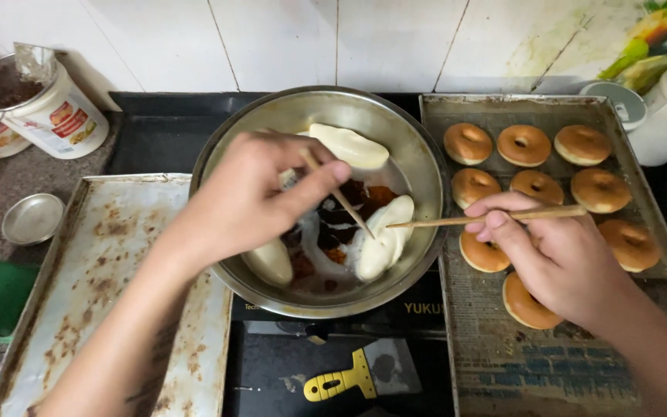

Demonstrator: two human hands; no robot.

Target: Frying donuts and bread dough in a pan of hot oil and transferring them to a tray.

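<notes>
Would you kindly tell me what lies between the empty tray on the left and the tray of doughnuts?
In the head view, a metal bowl of glaze-coated doughnuts sits between the empty tray and doughnut tray.
</notes>
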